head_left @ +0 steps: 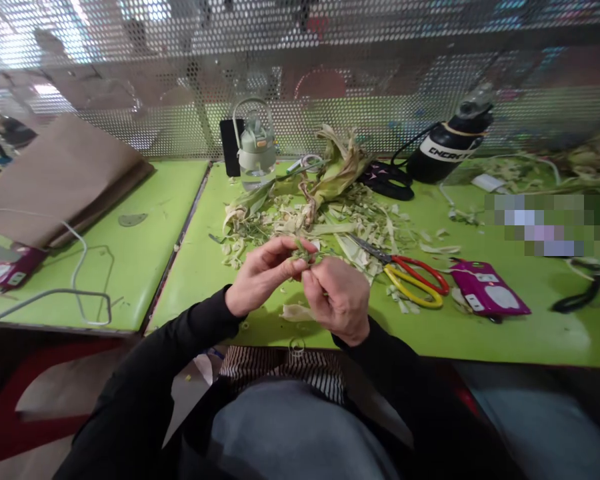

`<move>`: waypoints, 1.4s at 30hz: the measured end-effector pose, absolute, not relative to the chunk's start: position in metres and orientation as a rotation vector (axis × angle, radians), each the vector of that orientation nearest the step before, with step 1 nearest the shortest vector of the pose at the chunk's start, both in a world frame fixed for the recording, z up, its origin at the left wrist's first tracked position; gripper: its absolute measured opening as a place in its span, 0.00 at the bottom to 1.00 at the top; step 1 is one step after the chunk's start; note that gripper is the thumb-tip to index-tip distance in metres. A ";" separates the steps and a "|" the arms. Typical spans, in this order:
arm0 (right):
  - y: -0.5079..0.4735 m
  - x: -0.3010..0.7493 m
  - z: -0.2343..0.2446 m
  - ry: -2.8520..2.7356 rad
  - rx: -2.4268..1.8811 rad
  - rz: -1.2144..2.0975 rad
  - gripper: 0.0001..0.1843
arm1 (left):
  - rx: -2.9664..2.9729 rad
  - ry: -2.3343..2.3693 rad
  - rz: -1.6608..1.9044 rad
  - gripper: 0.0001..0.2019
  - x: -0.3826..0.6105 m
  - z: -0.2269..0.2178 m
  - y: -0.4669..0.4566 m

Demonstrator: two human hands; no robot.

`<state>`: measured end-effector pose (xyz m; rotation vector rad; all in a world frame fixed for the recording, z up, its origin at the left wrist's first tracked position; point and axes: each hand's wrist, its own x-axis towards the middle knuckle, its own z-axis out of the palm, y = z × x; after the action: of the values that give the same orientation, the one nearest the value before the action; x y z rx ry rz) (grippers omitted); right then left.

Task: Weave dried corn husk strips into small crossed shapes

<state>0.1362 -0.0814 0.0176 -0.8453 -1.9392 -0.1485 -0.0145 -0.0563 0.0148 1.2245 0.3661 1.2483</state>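
My left hand pinches a small bundle of green plant strips, its thumb and fingers closed around it. Against it, my right hand is curled with its fingers pressed together at the same green strips; much of what lies inside it is hidden. Just beyond both hands spreads a heap of pale green husk scraps, with larger dried corn husks on top. To the right of my right hand rest scissors with one red and one yellow handle. A loose husk piece lies under my wrists.
Right of the scissors is a purple packet. A clear-and-green water bottle and a phone stand by the perforated metal screen. A black bottle leans at the back right. Brown paper lies left of the table seam.
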 end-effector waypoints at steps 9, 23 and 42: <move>-0.067 0.162 0.009 -1.736 -0.981 0.722 0.19 | 1.236 0.325 0.998 0.12 -0.023 0.007 -0.035; -0.070 0.190 0.055 -2.154 -1.032 0.755 0.10 | 1.352 0.284 0.720 0.14 -0.027 0.012 -0.040; -0.078 0.184 0.053 -2.479 -0.806 0.263 0.15 | 1.405 0.518 0.670 0.12 -0.019 0.021 -0.053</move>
<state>0.1838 -0.0782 0.0530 -0.8062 -2.4793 0.2630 -0.0194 -0.0526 0.0206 1.4054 0.5181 0.6704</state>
